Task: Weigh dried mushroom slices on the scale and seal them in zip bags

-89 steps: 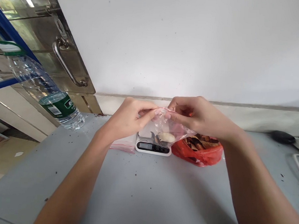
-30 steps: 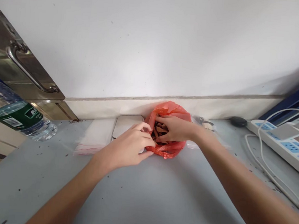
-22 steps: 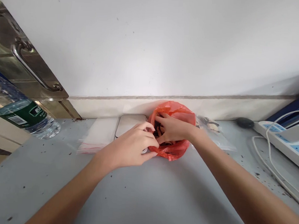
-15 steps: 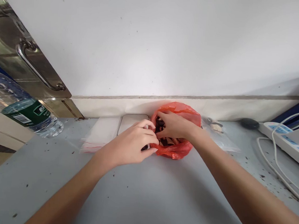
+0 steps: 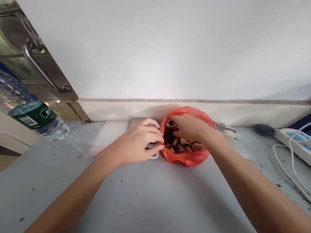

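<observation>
1. Head view: at centre, against the low wall base on a grey table (image 5: 137, 208), an opened red plastic bag (image 5: 187, 160), mouth wide and facing up.
2. Inside the bag, a loose heap of dark-and-pale pieces (image 5: 182, 145), with brown tones among them.
3. At the bag's left rim, the left hand (image 5: 140, 140), fingers and thumb curved, tips touching the red plastic; hard to tell whether pinching it.
4. Reaching into the bag from the right, the right hand (image 5: 188, 126), fingers bent down among the pieces, tips partly hidden; impossible to tell whether gripping any.
5. Beneath the left hand and just beside the bag, a small scale (image 5: 139, 122), largely covered by the fingers.
6. Left of the scale, a stack of clear zip bags (image 5: 109, 134) with red-lined edges.
7. Right of the red bag, lying flat, a clear bag (image 5: 240, 146) with a few pale and dark pieces.
8. Farther right, a black rounded object (image 5: 264, 129), then a white power strip (image 5: 300, 151) with a white cable (image 5: 278, 165).
9. Far left, a green-labelled bottle (image 5: 34, 114), partly filled.
</observation>
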Tool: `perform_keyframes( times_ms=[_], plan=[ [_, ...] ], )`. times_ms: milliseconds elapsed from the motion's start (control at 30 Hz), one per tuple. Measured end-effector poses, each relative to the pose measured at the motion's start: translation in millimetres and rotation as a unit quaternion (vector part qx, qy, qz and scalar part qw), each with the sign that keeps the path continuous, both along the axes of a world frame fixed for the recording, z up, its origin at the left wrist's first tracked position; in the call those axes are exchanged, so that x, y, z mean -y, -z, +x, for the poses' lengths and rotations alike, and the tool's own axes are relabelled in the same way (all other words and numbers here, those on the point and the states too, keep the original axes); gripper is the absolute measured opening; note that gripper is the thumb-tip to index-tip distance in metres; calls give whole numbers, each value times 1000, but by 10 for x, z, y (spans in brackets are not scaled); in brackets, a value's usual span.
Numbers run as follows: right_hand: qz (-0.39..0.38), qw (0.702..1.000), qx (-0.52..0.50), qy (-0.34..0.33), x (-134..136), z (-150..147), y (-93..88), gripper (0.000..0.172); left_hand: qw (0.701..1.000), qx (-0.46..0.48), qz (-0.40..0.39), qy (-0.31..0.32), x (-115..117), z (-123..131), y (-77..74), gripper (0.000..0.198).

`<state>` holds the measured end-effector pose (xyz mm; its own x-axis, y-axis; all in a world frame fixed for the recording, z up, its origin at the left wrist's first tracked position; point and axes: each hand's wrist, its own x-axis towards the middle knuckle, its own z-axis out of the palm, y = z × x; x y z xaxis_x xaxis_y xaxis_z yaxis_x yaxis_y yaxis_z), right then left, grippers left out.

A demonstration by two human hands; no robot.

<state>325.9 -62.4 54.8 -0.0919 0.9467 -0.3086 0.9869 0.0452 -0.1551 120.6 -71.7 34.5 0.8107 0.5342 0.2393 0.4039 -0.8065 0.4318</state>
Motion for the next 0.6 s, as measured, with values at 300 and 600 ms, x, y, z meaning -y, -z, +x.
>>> perform_keyframes(
  times_ms=[300,600],
  plan=[
    [-44,998,-42,22,-65,121,48,39,1000,-8,-7,-2,14,4,-7,25],
    [-15,997,-69,14,-80,192,-21,39,1000,1,6,6,-3,-41,-6,23]
  ],
)
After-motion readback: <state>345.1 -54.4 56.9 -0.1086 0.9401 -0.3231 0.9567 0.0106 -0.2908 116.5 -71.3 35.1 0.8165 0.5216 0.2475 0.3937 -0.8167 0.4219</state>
